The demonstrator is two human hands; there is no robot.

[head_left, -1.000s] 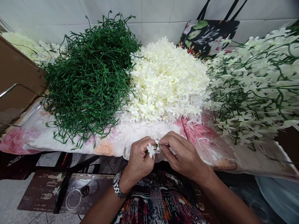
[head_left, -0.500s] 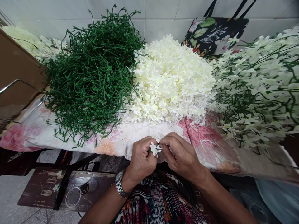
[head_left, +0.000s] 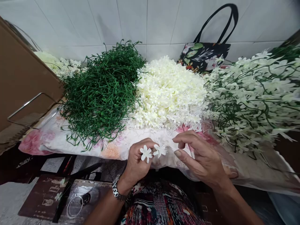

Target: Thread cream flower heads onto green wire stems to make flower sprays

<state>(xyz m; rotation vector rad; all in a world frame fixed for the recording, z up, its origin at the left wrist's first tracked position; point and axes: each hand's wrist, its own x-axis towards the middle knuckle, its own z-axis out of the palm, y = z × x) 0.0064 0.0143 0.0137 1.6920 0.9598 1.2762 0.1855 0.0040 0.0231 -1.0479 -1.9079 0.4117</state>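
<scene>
My left hand (head_left: 138, 161), with a watch on its wrist, is closed in front of my lap. Two white artificial flowers (head_left: 146, 153) stick out by its thumb and forefinger; the stem inside the fist is hidden. To the right, my right hand (head_left: 202, 157) holds nothing, its thumb and fingers parted, away from the flowers. Beyond both hands lies a heap of loose cream-white blossoms (head_left: 171, 93). Left of that heap is a tangled pile of green plastic stems (head_left: 100, 90). On the right rest green sprays bearing white flowers (head_left: 255, 103).
A flowered cloth (head_left: 91, 148) covers the work surface. At the left stand a cardboard box (head_left: 28, 75) and a bent metal wire frame (head_left: 25, 109). A black floral bag (head_left: 203, 56) leans on the tiled wall. Low at left is a brown wooden surface (head_left: 37, 200) with a clear round object.
My right hand has let go of the flower, opened and moved right. A second white flower now shows at my left hand. The view has tilted up a little.
</scene>
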